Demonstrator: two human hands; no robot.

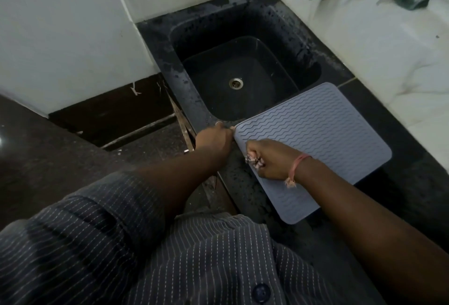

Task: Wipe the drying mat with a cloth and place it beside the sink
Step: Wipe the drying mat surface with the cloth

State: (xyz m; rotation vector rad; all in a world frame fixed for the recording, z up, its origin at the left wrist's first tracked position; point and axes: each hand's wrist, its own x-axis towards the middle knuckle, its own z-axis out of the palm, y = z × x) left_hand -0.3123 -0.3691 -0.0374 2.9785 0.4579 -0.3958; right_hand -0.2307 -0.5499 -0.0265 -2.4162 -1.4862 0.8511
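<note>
So the grey ribbed silicone drying mat (315, 144) is lying flat on the dark stone counter (401, 178) at centre right of the frame, with its upper corner hanging a bit over the rim of the black square sink (243, 66). Its long axis runs diagonally, from lower left up to upper right.

The left hand (215, 138) sits at the mat's left corner, fingers curled and apparently pinching that corner, though the exact contact is hard to make out. The right hand (269, 159) is balled tight around a small bunched pinkish patterned cloth (254, 160), pressing it on the mat's near left edge. Only a bit of cloth pokes out of the fist.

Both hands are crowded at the left end, so nearly the whole mat stretches away from them toward the right of the frame. I'd guess the wiping is just getting going, and the right hand is the one placed to sweep along that diagonal while the left pins the corner
</note>
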